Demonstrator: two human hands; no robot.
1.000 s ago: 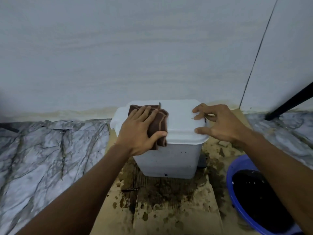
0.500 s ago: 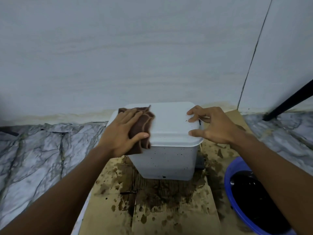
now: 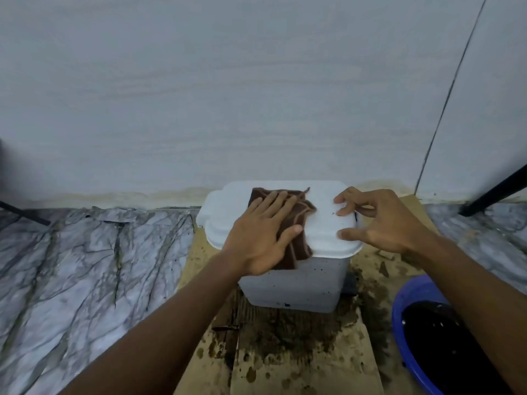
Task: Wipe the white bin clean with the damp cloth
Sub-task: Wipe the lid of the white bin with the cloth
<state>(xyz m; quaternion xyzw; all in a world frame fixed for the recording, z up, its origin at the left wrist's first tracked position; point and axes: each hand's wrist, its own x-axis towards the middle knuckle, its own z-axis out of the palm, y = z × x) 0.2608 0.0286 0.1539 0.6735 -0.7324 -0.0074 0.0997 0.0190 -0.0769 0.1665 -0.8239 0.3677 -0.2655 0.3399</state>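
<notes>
I am viewing through one head-worn camera, looking forward and down, close above the bin (image 3: pixel 299 283), facing the wall (image 3: pixel 256 95).

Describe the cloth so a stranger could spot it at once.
Against the pale wall stands a white bin on stained cardboard. On its lid, under the flat left hand, lies the cloth. It is the only dark brown, crumpled thing on the white plastic.
</notes>
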